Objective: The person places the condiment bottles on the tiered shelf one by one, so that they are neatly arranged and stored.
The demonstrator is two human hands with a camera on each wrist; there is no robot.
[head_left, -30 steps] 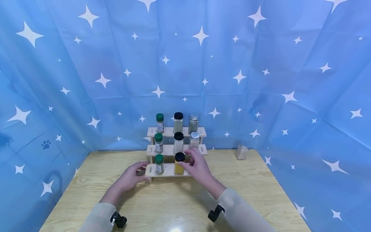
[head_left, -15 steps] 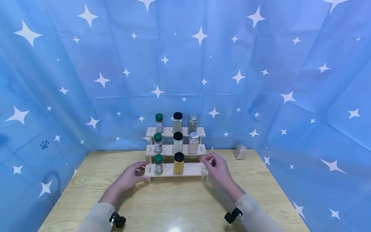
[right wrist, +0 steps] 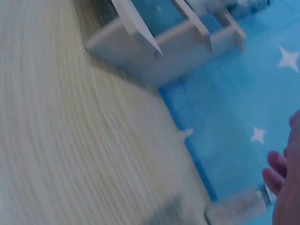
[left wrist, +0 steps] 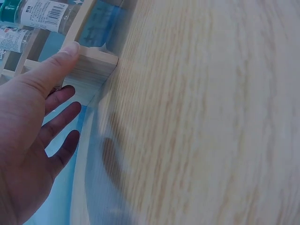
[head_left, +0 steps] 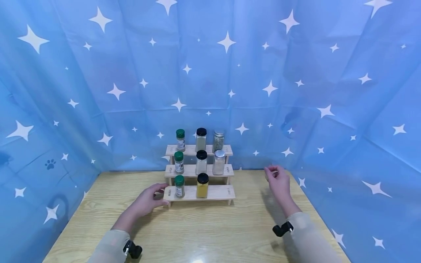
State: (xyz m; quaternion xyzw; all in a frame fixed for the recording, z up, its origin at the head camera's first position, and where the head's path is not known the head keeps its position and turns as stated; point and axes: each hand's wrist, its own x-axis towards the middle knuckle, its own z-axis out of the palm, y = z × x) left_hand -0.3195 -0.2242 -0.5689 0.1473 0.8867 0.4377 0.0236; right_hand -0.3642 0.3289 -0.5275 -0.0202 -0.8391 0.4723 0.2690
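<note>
A three-step wooden rack (head_left: pixel 217 192) holds spice jars. My left hand (head_left: pixel 149 201) grips the left end of its lowest step, thumb along the front edge; in the left wrist view its other fingers (left wrist: pixel 61 119) curve loosely beside the rack's end. My right hand (head_left: pixel 279 182) is at the table's back right with bent fingers. In the right wrist view a clear jar of pale contents (right wrist: pixel 236 206) stands just by those fingers (right wrist: pixel 276 173), with no grip visible. In the head view the hand covers this jar. On the lowest step are a green-capped jar (head_left: pixel 179 187) and a black-capped yellow spice jar (head_left: pixel 202 186).
Three jars stand on the middle step, among them a silver-lidded one (head_left: pixel 219 163). The top step also bears three, including a silver-lidded jar of herbs (head_left: pixel 218 142). A blue star-patterned curtain (head_left: pixel 210 84) borders the wooden table (head_left: pixel 204 230) at the back and sides.
My right hand has left the yellow spice jar on the lowest step, passed the rack's right end and reached the jar at the back right. My left hand has stayed at the rack.
</note>
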